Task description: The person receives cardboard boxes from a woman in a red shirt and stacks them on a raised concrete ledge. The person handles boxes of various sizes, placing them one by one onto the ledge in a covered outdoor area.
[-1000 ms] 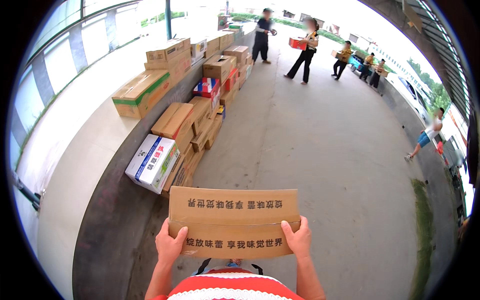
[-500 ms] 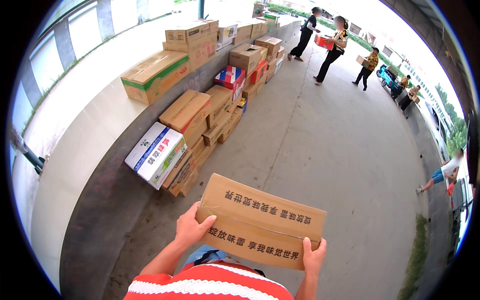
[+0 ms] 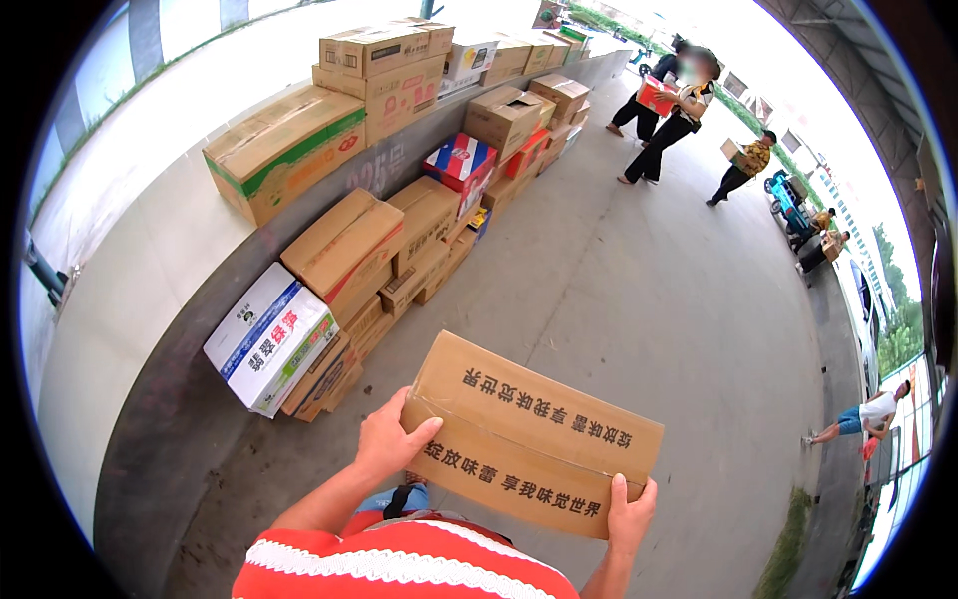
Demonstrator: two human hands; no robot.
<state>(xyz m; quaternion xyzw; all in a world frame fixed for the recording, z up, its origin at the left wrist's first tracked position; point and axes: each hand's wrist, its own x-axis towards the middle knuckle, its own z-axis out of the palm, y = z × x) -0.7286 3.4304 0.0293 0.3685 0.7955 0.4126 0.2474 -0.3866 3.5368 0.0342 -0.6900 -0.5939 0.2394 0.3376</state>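
A white rectangular cardboard carton with a blue stripe (image 3: 269,337) rests on stacked brown cardboard cartons (image 3: 319,381). The left hand (image 3: 390,436) grips the left end of a brown rectangular cardboard box (image 3: 536,433), positioned before the body; the right hand (image 3: 630,514) grips its right end.

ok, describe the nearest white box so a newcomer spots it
Along the picture's left runs a grey wall, with brown cartons stacked along its foot. On top at the near end sits the white box. Its white top and blue band set it apart from the brown cartons.
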